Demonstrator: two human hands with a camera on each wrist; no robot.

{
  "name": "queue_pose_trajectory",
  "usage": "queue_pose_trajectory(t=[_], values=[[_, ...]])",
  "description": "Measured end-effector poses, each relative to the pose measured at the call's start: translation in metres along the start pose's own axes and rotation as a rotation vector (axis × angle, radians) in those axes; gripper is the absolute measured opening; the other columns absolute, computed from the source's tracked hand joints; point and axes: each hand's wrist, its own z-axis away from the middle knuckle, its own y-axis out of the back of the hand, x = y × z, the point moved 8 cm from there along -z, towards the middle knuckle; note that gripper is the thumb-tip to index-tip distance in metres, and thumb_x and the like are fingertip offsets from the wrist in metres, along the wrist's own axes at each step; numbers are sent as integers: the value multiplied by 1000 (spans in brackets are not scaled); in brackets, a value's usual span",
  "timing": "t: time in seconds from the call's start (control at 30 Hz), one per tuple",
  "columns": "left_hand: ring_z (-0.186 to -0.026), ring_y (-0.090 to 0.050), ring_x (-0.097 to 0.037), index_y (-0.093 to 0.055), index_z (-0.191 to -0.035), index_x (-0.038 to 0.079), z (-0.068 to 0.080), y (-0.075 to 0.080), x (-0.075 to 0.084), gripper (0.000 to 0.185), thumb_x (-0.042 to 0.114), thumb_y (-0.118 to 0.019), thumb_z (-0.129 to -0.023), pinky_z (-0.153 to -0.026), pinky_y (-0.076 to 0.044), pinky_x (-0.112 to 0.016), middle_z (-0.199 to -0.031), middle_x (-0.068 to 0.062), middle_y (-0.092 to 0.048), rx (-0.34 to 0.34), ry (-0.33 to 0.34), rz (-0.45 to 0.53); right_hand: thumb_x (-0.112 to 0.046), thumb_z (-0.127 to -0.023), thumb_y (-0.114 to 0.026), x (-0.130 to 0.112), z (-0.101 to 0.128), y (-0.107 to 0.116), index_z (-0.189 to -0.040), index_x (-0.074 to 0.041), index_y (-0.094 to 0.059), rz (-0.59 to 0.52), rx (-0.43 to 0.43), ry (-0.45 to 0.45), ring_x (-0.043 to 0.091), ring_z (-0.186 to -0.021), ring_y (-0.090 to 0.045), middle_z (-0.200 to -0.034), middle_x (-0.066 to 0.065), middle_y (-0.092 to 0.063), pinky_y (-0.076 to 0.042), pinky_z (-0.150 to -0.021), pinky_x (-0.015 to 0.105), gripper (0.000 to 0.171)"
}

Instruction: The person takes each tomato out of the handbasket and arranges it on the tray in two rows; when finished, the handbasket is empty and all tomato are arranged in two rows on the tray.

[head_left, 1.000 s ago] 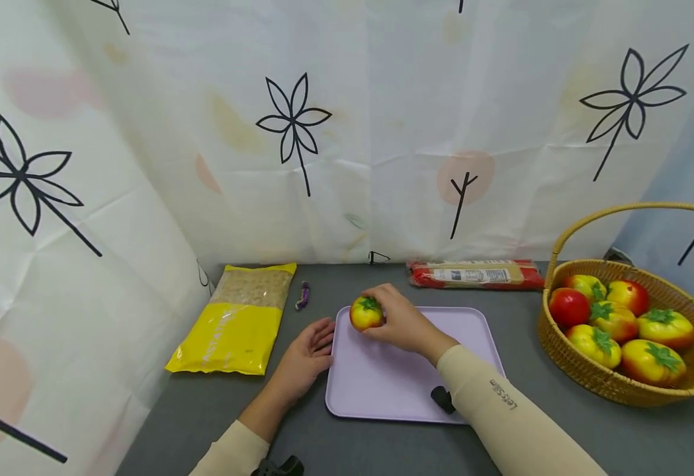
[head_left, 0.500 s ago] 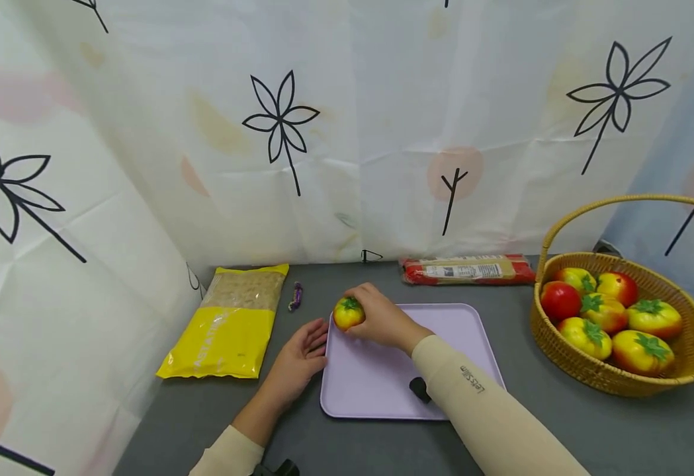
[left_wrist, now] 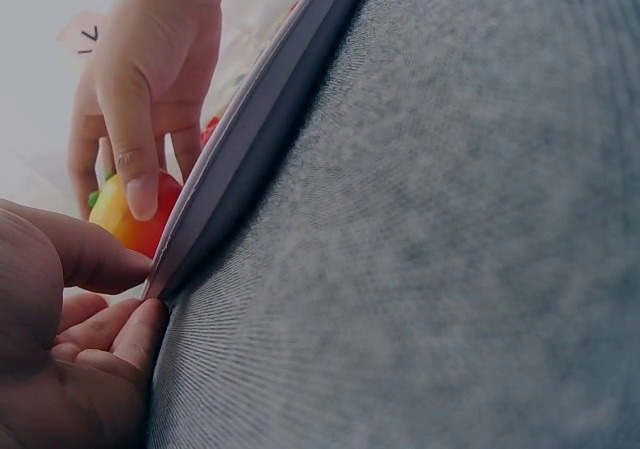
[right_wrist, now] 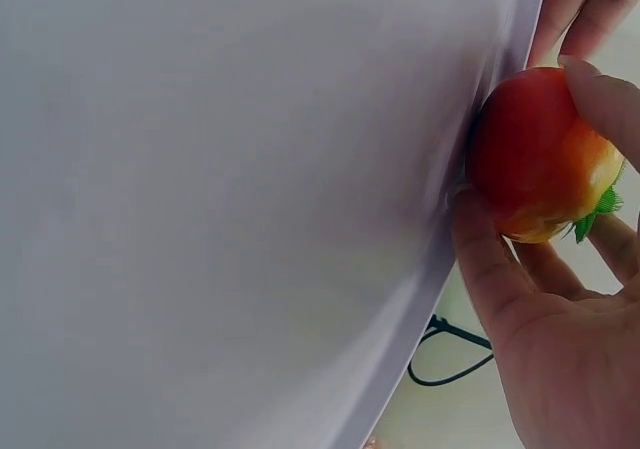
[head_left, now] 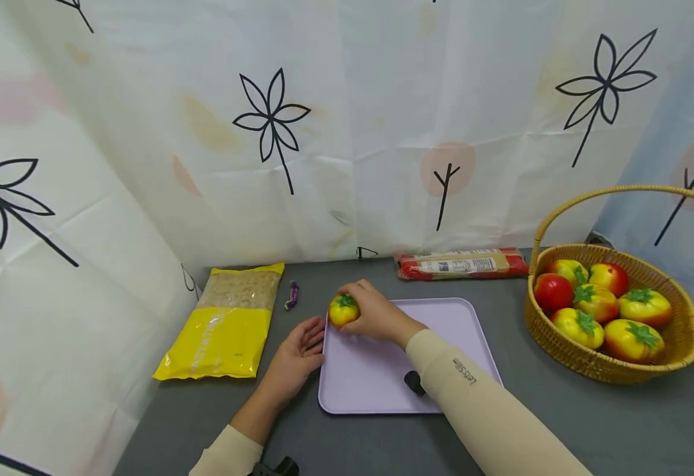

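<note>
Head view: the right hand [head_left: 379, 317] has its fingers clamped round the fruit [head_left: 341, 313], at the far left corner of the tray [head_left: 370, 387]; the left hand [head_left: 293, 354] lies beside the tray's left rim, fingers relaxed and apart from the thumb; for sound placement, the fruit is best kept leafy end up, seated inside the rim, then released gently.

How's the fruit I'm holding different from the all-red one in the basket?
The held fruit shows yellow and green leaves; the all-red fruit shows neither. Your right hand grips the held fruit; the all-red fruit lies in the basket. Both look rounded.
</note>
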Motion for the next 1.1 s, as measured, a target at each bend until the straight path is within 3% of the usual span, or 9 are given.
queue_pose_trajectory(t=[0.4, 0.67, 0.93, 1.1], values=[[-150, -45, -43, -33, -164, -10, -1, 3, 1, 74, -15, -62, -96, -117, -43, -45, -164, -28, -44, -5, -22, -12, -24, -91, -90, -11, 5, 10, -157, -9, -53, -17, -28, 30, 28, -124, -56, -148, 13, -49, -49, -111, 46, 77], [-151, -44, -41, -32, -165, -9, -3, 3, 3, 75, -15, -62, -97, -118, -42, -46, -165, -27, -43, -10, -17, 9, -27, -96, -86, -23, 15, 30, -158, -11, -51, -53, -14, 73, 35, -143, -49, -155, 15, -49, -43, -119, 52, 73], [-150, -45, -41, -32, -165, -8, -2, 2, -1, 76, -15, -63, -96, -118, -43, -46, -165, -26, -44, -21, -7, -3, -32, -97, -85, -20, 34, 45, -159, -12, -52, -116, 32, 93, 34, -136, -55, -150, 9, -54, -55, -105, 53, 73], [-150, -45, -41, -32, -166, -7, -1, 0, -1, 76, -13, -64, -97, -118, -42, -47, -166, -25, -43, -30, 2, 2, -31, -98, -85, -13, 48, 56, -160, -11, -50, -160, 69, 83, 36, -137, -56, -148, 9, -56, -56, -105, 56, 74]])
